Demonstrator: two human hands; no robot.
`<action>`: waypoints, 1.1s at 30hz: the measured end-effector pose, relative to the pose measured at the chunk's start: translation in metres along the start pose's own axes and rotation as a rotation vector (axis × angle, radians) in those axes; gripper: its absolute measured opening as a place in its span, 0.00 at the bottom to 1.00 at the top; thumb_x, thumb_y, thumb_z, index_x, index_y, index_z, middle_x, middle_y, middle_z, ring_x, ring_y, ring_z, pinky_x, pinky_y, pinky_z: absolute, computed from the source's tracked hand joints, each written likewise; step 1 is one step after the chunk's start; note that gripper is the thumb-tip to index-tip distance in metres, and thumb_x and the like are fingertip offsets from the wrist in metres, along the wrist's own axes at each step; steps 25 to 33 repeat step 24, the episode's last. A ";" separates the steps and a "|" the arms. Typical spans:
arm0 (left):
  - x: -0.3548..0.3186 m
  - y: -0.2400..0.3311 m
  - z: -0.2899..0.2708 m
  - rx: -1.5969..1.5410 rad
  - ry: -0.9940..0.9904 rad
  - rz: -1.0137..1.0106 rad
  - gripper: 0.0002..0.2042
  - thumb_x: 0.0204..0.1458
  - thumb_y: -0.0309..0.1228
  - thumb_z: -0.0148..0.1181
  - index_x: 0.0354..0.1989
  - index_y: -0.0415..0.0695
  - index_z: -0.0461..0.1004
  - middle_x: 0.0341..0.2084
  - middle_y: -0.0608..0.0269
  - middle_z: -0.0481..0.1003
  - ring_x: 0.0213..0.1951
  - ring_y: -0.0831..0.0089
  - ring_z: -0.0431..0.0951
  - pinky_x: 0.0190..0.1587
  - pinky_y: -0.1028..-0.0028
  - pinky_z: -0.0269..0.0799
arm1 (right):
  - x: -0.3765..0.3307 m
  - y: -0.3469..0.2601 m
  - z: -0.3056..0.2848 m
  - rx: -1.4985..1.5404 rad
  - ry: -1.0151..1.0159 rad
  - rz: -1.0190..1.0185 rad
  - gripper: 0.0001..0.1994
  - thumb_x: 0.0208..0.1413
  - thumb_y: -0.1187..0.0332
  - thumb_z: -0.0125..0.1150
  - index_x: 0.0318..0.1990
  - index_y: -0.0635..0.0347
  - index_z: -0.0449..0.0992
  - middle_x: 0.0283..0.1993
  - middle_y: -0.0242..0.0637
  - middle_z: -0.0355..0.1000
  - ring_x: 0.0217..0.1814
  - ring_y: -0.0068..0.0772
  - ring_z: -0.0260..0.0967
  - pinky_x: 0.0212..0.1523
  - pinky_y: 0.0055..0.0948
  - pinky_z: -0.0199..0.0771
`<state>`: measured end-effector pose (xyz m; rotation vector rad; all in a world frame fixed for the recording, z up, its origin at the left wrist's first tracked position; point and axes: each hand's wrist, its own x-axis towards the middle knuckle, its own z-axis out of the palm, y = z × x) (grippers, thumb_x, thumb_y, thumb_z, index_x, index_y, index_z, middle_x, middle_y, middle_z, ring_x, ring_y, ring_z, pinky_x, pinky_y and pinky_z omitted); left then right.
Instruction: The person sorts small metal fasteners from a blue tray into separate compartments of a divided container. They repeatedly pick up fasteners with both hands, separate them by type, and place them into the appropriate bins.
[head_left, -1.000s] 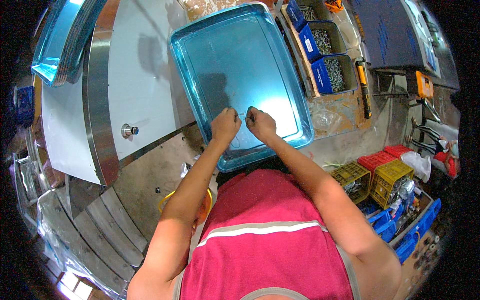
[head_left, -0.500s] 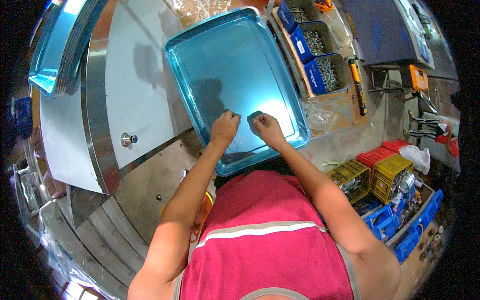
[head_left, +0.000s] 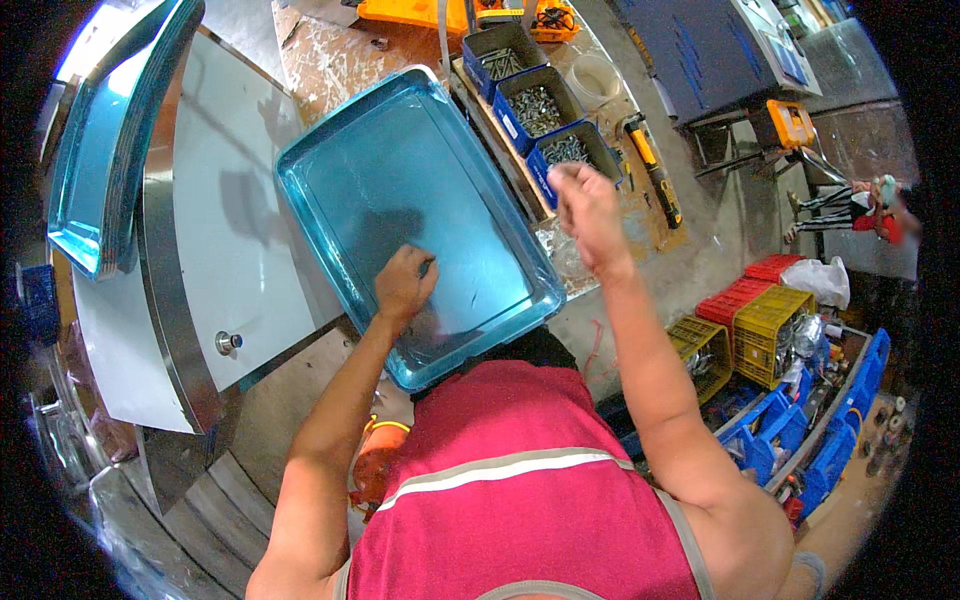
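Note:
A large shallow metal tray [head_left: 340, 165] with a raised rim and a blue sheen lies in front of me, its near end close to my body. Over its lower left part, my left hand [head_left: 402, 285] is closed, and a small dark spot shows at its fingertips; I cannot make out what it is. Beyond the tray's right rim, my right hand [head_left: 592, 222] is raised with thumb and fingers pinched together. Its fingertips overlap the nearest blue bin [head_left: 600, 155] of small metal fasteners in this view. Whatever those fingers hold, if anything, is too small to tell.
Two more blue bins [head_left: 535, 105] of screws or bolts stand behind the nearest one. A yellow-and-black tool [head_left: 652, 170] lies right of them. Stacked blue trays [head_left: 105, 215] rest at left on a white panel [head_left: 225, 200]. Yellow crates [head_left: 768, 335] stand at right; a person [head_left: 850, 212] is farther off.
My right hand has left the tray and moved right and up to the nearest bin. My left hand stays over the tray. The view has shifted, bringing the bins closer to the middle.

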<state>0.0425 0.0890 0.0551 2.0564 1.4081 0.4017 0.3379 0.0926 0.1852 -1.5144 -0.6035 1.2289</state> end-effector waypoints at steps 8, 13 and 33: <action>0.175 0.179 0.003 -0.067 0.348 0.193 0.08 0.57 0.33 0.59 0.43 0.47 0.79 0.38 0.54 0.78 0.40 0.52 0.80 0.44 0.57 0.78 | 0.114 -0.014 -0.018 -0.536 0.231 -0.382 0.15 0.63 0.65 0.61 0.48 0.70 0.81 0.43 0.36 0.80 0.43 0.27 0.74 0.49 0.29 0.73; 0.142 0.181 0.022 -0.164 0.430 0.103 0.09 0.57 0.32 0.58 0.44 0.47 0.78 0.39 0.53 0.78 0.43 0.52 0.80 0.48 0.56 0.77 | 0.053 0.020 -0.027 -0.272 0.307 -0.372 0.12 0.66 0.65 0.58 0.45 0.65 0.80 0.35 0.30 0.76 0.34 0.22 0.70 0.37 0.25 0.71; -0.044 -0.078 0.006 -0.042 0.124 -0.403 0.16 0.56 0.39 0.64 0.49 0.45 0.79 0.47 0.51 0.80 0.50 0.54 0.79 0.54 0.59 0.73 | -0.030 0.212 0.069 -0.647 -0.410 0.008 0.09 0.59 0.64 0.65 0.42 0.60 0.82 0.41 0.44 0.83 0.43 0.47 0.81 0.46 0.39 0.78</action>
